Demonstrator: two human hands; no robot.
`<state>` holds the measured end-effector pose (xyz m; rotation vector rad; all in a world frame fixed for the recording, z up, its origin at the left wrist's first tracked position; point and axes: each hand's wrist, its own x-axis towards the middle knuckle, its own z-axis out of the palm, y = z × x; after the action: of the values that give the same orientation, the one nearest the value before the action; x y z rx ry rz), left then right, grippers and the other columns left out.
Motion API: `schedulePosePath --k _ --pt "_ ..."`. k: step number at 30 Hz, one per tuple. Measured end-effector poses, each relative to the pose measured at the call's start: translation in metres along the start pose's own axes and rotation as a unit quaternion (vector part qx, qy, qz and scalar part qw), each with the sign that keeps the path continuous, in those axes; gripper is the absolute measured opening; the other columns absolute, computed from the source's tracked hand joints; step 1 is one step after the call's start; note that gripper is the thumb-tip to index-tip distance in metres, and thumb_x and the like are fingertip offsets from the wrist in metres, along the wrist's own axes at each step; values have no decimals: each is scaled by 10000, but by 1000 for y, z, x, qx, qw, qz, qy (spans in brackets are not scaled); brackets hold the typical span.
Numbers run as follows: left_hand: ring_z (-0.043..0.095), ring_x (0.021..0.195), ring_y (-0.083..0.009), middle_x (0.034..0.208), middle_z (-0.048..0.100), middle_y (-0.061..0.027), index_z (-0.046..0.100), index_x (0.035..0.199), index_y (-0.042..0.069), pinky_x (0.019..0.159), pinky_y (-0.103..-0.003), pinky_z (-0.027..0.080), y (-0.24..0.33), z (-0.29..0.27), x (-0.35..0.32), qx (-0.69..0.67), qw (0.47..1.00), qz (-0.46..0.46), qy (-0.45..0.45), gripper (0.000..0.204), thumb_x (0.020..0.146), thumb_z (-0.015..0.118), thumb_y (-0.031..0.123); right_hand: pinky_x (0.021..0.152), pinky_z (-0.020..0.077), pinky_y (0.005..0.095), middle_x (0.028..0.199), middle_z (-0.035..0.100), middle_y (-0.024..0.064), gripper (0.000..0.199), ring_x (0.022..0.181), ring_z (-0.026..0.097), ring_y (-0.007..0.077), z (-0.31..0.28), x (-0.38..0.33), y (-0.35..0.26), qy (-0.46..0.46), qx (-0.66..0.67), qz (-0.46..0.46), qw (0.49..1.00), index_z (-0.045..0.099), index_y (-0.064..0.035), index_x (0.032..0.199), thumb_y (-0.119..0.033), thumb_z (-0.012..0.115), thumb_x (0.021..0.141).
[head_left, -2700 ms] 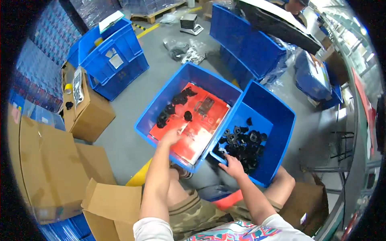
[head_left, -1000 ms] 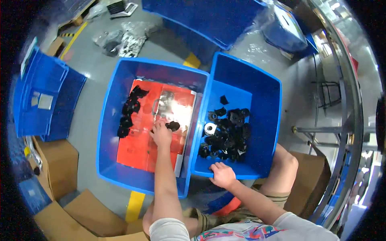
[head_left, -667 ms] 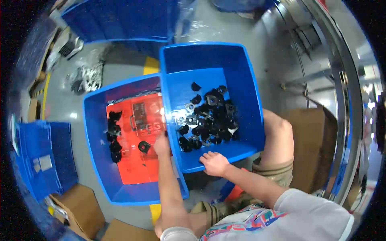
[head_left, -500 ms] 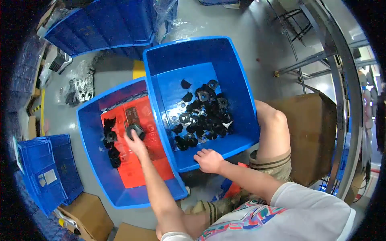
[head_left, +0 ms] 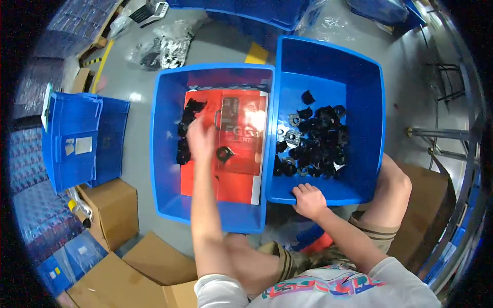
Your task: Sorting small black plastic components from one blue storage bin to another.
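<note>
In the left blue bin (head_left: 160,154), a red printed sheet (head_left: 197,187) covers most of the bottom. A row of black plastic parts (head_left: 183,150) lies along the sheet's left side. My left hand (head_left: 201,136) is over the sheet beside that row, its fingers smeared by motion. One black part with a round hole (head_left: 224,154) rests apart on the sheet, right of my left wrist. My right hand (head_left: 309,200) has its fingers curled over the near rim of the right blue bin (head_left: 328,197). Inside that bin is a heap of black plastic parts (head_left: 321,138).
Cardboard boxes (head_left: 115,210) stand at the lower left, near a stack of blue crates (head_left: 77,138). Clear plastic wrap (head_left: 174,49) lies on the floor beyond the bins. A metal frame (head_left: 441,136) and a large carton (head_left: 421,210) stand at the right.
My view has swung left. My left hand has let go of a black part, which now lies on the red sheet, and has moved toward the row. My right hand stays on the rim.
</note>
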<state>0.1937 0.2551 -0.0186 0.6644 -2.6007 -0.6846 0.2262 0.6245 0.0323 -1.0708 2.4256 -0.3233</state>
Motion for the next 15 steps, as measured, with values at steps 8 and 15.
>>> schedulePosePath --k 8,15 --pt "416 1168 -416 1391 295 -172 300 1338 183 936 -489 394 -110 6 -35 209 926 -234 -210 832 648 746 312 701 477 357 835 553 83 273 818 556 258 -2 0 17 -6 -13 4 1000 536 -78 838 -186 642 611" --pt "538 988 -419 1253 392 -205 359 1232 168 823 -478 461 -93 4 -8 259 877 -291 -282 718 656 745 352 668 472 336 809 542 60 335 792 554 236 0 4 13 2 -22 4 1000 554 -100 867 -197 682 573"
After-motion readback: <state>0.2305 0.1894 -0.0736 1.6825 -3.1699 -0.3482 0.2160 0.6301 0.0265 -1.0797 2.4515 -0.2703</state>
